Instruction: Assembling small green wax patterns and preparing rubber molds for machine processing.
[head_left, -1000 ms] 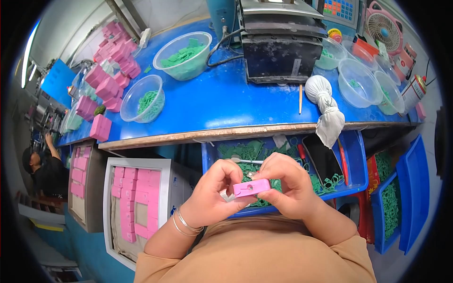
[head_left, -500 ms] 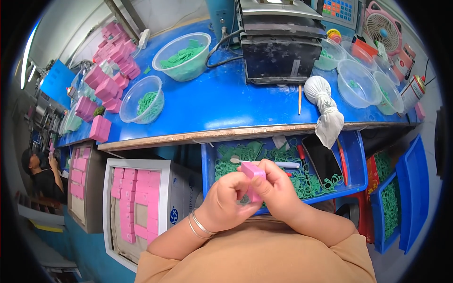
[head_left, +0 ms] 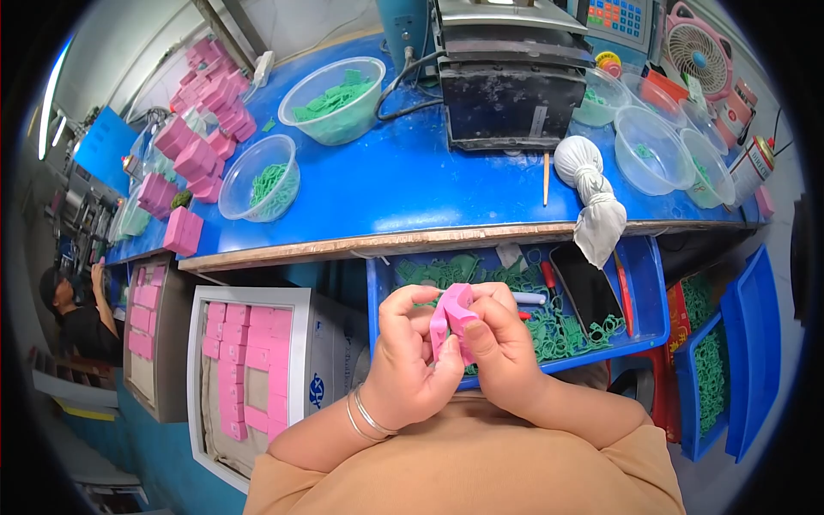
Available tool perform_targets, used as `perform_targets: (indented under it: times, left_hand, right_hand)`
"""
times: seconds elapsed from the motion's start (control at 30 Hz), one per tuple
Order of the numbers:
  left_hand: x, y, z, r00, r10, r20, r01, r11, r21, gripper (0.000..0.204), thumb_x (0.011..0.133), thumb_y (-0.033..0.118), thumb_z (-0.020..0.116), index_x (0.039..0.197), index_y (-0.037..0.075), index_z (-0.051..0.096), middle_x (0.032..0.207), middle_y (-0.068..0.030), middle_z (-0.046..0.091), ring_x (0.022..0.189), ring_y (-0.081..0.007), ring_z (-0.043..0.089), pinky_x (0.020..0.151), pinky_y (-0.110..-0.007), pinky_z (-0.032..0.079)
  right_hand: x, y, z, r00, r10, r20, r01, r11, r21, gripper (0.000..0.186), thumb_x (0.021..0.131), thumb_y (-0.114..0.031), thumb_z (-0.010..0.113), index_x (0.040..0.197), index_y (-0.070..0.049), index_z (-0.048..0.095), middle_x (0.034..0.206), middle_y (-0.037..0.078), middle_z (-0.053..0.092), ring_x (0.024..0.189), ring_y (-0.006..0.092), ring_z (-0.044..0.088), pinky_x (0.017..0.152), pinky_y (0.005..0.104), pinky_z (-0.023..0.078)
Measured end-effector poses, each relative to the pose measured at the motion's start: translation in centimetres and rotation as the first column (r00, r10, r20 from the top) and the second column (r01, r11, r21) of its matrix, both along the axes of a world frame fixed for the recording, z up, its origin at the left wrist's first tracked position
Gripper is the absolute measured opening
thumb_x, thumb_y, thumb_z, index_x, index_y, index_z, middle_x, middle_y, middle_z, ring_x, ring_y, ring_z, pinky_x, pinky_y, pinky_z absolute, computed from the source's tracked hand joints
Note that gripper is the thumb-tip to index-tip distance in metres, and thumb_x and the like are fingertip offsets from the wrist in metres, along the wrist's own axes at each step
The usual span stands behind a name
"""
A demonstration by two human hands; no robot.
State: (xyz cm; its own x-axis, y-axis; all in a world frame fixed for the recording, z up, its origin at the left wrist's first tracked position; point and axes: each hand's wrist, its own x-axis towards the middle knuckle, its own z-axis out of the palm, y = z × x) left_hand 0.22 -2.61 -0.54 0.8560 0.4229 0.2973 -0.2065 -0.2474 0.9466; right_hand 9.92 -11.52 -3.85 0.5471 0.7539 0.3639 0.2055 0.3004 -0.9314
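Observation:
Both my hands grip a pink rubber mould (head_left: pixel 453 311) in front of my body, over the near side of a blue tray. Its two halves are bent apart at the top, with a gap between them. My left hand (head_left: pixel 405 365), with bangles at the wrist, pinches the left half between thumb and fingers. On the other half, the thumb and curled fingers of my right hand (head_left: pixel 506 354) press. Whether anything sits inside the mould cannot be made out. Beneath, the blue tray (head_left: pixel 659 296) holds many green ring-shaped pieces (head_left: pixel 584 333) and a light-handled tool (head_left: pixel 530 299).
In the tray also lie a dark phone (head_left: pixel 585 283) and a red pen-like stick (head_left: pixel 625 305). A box of pink blocks (head_left: pixel 299 378) stands at left. On the blue bench (head_left: pixel 369 193) are a black machine (head_left: pixel 511 103), a tied white cloth bundle (head_left: pixel 592 193) and a plastic bowl (head_left: pixel 230 193).
The pink mould was closed half a second ago; now its halves are bent apart. My left hand has turned with its fingers up, and the tool's pale tip is now hidden.

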Motion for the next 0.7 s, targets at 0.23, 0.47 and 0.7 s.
perform_targets:
  times: [0.23, 0.47, 0.7]
  left_hand:
    - [-0.3, 0.3, -0.1, 0.997, 0.069, -0.038, -0.067, 0.996, 0.061, 0.042, 0.080, -0.010, 0.040, 0.115, 0.002, 0.022, 0.091, -0.0093, 0.048, 0.071, -0.0059, 0.050, 0.057, -0.018, 0.041]
    - [-0.4, 0.8, -0.5, 0.999, 0.038, -0.028, -0.040, 0.995, -0.088, 0.038, 0.082, -0.009, 0.038, 0.114, 0.003, 0.021, 0.091, -0.0078, 0.047, 0.063, -0.0022, 0.040, 0.052, -0.017, 0.034]
    - [-1.3, 2.1, -1.1, 0.993, -0.096, -0.063, 0.078, 0.965, -0.251, 0.040, 0.083, -0.005, 0.039, 0.116, 0.005, 0.019, 0.098, -0.0095, 0.043, 0.083, -0.0079, 0.044, 0.073, -0.021, 0.038]
  right_hand:
    - [0.0, 0.2, 0.7, 0.895, 0.115, -0.432, -0.075, 0.991, 0.109, 0.021, 0.093, -0.023, 0.048, 0.086, -0.006, 0.037, 0.089, 0.004, 0.044, 0.078, 0.0086, 0.039, 0.071, 0.0231, 0.037]
    - [0.4, 0.2, 0.1, 0.750, 0.122, -0.651, -0.083, 0.992, 0.091, 0.018, 0.096, -0.025, 0.041, 0.089, -0.008, 0.038, 0.085, 0.000, 0.047, 0.075, 0.0047, 0.039, 0.072, 0.0208, 0.036]
    - [0.1, 0.6, 0.1, 0.614, 0.028, -0.789, 0.009, 0.999, 0.042, 0.032, 0.097, -0.037, 0.029, 0.092, -0.009, 0.043, 0.083, 0.002, 0.049, 0.076, 0.0090, 0.047, 0.070, 0.0249, 0.039]
